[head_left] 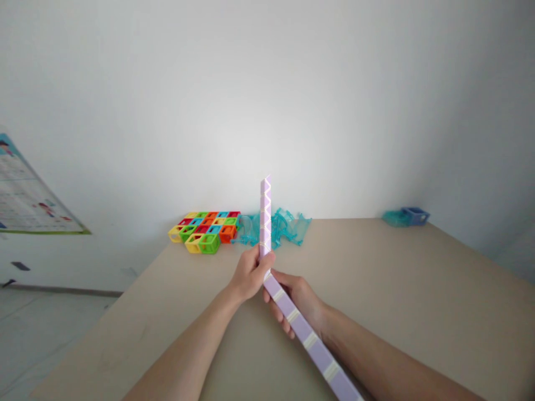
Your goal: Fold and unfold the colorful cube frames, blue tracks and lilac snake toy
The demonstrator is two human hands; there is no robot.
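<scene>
A long lilac segmented twist toy (292, 320) is bent near its middle: one part stands upright, the other runs down toward the lower right over my forearm. My left hand (249, 274) is closed around the base of the upright part at the bend. My right hand (297, 301) lies under the slanted part just below the bend, fingers curled round it. Both hands hover over the beige table (397, 278).
A block of coloured hollow cubes (205, 229) sits at the table's far left edge. Beside it lies a heap of clear teal plastic pieces (284, 225). A small blue and teal object (407, 216) rests at the far right corner. A poster (25, 195) hangs on the left wall.
</scene>
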